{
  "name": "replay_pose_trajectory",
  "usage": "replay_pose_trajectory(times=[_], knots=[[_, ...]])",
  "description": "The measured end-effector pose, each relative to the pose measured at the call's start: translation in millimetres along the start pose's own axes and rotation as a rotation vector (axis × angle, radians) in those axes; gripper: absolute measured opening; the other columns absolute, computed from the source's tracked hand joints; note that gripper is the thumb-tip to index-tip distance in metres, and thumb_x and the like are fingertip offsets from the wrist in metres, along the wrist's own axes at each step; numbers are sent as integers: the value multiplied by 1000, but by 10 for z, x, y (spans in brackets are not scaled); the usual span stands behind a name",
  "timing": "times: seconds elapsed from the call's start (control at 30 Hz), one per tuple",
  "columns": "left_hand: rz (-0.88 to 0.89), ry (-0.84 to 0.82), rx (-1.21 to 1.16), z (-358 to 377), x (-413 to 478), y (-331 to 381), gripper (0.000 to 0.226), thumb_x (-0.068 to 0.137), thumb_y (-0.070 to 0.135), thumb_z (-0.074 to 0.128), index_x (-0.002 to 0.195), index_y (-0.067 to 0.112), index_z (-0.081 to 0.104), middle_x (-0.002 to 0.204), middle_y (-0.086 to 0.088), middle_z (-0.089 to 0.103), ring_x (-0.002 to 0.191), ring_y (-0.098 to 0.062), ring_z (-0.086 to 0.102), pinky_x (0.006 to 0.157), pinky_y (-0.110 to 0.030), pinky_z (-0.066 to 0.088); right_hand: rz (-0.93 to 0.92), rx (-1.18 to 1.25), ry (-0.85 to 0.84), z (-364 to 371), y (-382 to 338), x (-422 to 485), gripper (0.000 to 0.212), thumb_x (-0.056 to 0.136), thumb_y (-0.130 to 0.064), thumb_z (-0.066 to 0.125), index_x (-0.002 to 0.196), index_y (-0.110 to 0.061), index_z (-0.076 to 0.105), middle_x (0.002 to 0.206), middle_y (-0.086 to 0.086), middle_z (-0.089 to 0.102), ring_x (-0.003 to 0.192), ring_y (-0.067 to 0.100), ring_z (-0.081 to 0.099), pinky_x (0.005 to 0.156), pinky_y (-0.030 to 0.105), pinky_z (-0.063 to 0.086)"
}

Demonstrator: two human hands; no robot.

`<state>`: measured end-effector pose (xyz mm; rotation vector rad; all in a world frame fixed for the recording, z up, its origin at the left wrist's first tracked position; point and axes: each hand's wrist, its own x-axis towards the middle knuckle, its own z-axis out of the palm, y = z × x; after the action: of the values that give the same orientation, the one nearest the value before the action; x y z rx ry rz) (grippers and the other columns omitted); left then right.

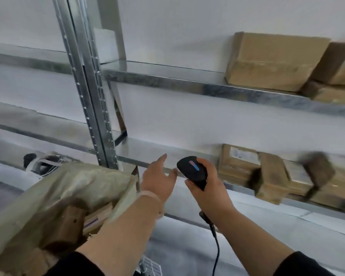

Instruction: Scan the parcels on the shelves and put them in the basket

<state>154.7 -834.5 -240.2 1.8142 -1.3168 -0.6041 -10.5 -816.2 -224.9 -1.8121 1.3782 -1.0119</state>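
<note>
Reaches up from the bottom edge toward mid-frame with both forearms bare, dark sleeves [74, 263] ending near the elbows. Holds the left hand [157, 182] at centre, back toward the camera, fingers straight and slightly spread, index fingertip highest, gripping nothing. Grips a black scanner [192, 172] in the right hand [205, 188], just right of the left hand, fingers curled round its handle, head end up, wrist roughly in line with the forearm.
</note>
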Motion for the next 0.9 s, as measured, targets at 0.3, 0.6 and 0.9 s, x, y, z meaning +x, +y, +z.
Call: replay_pose_trajectory(times=[0.3, 0.6, 0.9], knots=[[157, -154, -72, 1370, -305, 1256, 54, 94, 39, 60, 145, 36, 43, 138, 6, 52, 133, -24, 47, 100, -32, 41, 77, 6, 235, -1597, 635, -264, 58, 86, -35, 70, 126, -58, 34, 113, -35, 52, 96, -2, 60, 73, 19, 51], [77, -218, -94, 2235, -558, 1727, 55, 95, 48, 56, 146, 40, 39, 150, 4, 44, 134, -28, 46, 108, -47, 43, 110, -29, 295, -2520, 1234, -366, 59, 87, -35, 70, 125, -58, 32, 104, -37, 51, 91, -11, 57, 67, 8, 43], [-23, -218, -39, 2472, -336, 1578, 49, 97, 45, 55, 142, 34, 41, 149, 1, 44, 134, -30, 45, 108, -50, 44, 164, -22, 258, -2453, 1592, -82, 61, 87, -29, 71, 126, -54, 32, 116, -17, 54, 102, 12, 59, 73, 16, 47]])
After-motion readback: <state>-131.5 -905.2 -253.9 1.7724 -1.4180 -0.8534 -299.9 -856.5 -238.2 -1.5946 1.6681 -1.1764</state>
